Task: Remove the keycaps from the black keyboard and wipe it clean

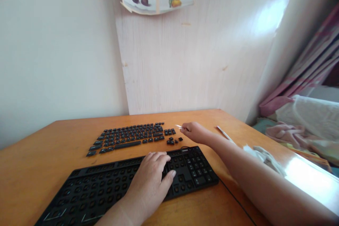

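The left hand (153, 169), its grip open, rests on the keyboard (113, 180), whose pale brand label (184, 150) is too small to read surely. Beyond the keyboard, near loose keys (128, 135), the right hand (194, 132) grips a slim metal tool (180, 127).

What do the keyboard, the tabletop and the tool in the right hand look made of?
Keyboard: probably matte black plastic, dull and moulded-looking. Tabletop: likely varnished wood or veneer, orange-brown with bright glare. Tool: perhaps metal, thin and shiny.
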A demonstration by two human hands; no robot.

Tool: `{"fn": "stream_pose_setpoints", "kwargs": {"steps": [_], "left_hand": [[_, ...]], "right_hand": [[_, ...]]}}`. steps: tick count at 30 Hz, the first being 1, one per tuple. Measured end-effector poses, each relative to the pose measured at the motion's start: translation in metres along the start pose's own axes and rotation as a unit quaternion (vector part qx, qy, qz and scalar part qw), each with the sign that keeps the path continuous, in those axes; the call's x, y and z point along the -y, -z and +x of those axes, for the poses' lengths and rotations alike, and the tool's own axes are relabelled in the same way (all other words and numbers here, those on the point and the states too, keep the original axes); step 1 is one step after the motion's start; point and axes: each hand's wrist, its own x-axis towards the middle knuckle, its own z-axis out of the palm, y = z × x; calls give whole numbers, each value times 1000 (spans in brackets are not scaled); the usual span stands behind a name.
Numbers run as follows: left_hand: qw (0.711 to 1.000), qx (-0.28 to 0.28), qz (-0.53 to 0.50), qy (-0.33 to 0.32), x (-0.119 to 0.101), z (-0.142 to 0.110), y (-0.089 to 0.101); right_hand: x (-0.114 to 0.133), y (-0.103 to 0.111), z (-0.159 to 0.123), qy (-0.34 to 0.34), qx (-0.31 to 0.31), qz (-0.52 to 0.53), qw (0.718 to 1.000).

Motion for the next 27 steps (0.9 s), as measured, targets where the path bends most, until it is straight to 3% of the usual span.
{"fn": "stream_pose_setpoints", "kwargs": {"steps": [7,14,20,27], "left_hand": [[1000,8,2,7,-2,0,1],[1000,18,6,9,-3,0,2],[1000,17,6,5,-4,-1,4],[1000,10,3,-1,-3,0,3]], "right_hand": [[0,-6,-2,21,73,53,996],[-6,-13,1,11,54,55,997],[-13,-18,3,-33,25,82,996],[-27,-21,5,-136,19,140,981]]}}
